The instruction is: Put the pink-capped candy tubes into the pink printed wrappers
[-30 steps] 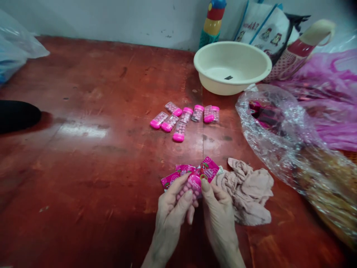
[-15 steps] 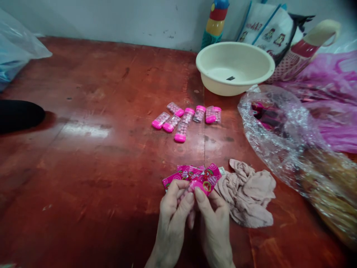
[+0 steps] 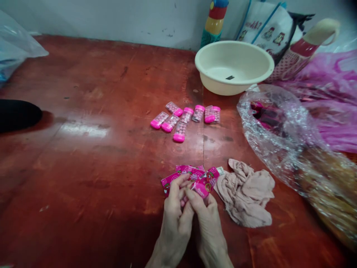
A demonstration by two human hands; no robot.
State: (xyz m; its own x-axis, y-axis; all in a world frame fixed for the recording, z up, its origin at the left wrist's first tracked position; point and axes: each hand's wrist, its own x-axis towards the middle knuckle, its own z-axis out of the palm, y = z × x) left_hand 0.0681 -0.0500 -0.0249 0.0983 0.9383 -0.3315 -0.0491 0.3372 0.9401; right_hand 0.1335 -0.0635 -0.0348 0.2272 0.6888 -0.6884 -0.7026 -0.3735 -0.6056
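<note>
Hands close together: left hand [image 3: 175, 214] and right hand [image 3: 208, 219] both pinch one pink candy packet [image 3: 203, 185] just above the counter [image 3: 97, 167]. Pulling unevenly could spill candies onto loose wrappers [image 3: 178, 175].

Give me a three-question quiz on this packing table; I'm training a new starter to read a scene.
1. True or false: both hands grip one pink packet.
2. What lies right of the hands: A cloth, B scissors, C tape?
3. What colour caps do the clear candy tubes have?

Key:
1. True.
2. A, the crumpled beige cloth.
3. Pink.
</note>
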